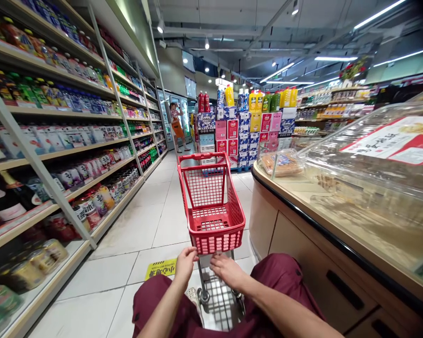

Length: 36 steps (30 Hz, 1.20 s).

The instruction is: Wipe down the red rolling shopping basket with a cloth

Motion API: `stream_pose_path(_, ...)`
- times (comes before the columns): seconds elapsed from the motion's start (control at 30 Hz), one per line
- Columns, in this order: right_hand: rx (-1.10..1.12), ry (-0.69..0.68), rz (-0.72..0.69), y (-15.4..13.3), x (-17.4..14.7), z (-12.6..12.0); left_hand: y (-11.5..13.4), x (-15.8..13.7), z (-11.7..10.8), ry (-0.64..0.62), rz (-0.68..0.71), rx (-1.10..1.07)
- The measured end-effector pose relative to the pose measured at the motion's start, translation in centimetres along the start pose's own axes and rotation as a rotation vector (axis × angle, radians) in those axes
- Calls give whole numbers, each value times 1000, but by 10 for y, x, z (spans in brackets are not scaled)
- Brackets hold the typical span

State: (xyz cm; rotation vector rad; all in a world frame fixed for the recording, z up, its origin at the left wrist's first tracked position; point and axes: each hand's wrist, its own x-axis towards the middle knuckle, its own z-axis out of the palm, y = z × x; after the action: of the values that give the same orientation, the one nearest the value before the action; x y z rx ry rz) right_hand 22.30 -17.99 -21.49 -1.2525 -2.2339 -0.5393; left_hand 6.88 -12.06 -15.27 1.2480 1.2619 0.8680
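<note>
A red plastic shopping cart (216, 230) stands upright in front of me, and no goods show in its basket. My left hand (186, 264) is at the lower left of the basket's near end, its fingers curled in. Whether it grips anything is hidden. Just below the same end, my right hand (227, 270) reaches from the right with its fingers stretched out. Its fingertips are close under the basket, and I cannot tell whether they touch it. The cart's grey legs and wheels (203, 295) stand between my knees.
Drink shelves (116, 157) line the left. On the right is a counter (303, 220) with clear plastic food packs (384, 141). Stacked drink cartons (227, 136) stand ahead, and a person in an orange apron (177, 126) is farther back. A yellow floor sign (160, 269) lies left of my hands.
</note>
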Motion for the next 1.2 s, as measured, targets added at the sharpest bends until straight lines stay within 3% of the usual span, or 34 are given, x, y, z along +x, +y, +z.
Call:
stream_pose_path(0.17,-20,233,142,7,-3,-23,-8,-13,18,1,189,217)
stream_pose_path(0.3,-27,225,71,9,-3,-23,-6,-24,25,-114,432,623)
stream_pose_path(0.4,-45,251,109,12,-8,-27,-5,-29,29,-78,590,876)
stream_pose_path(0.5,-55,272,145,20,-15,-35,-7,-32,32,-24,711,934)
stream_pose_path(0.73,-52,240,189,32,-34,-39,-12,-34,38,-81,947,1035)
stream_pose_path(0.97,-43,248,266,40,-50,-45,-15,-34,46,-131,1084,1097)
stream_pose_path(1.13,-45,375,344,46,-48,-56,-16,-35,52,-126,1191,1147)
stream_pose_path(1.2,-30,341,354,45,-52,-54,-17,-36,52,-139,1255,1187)
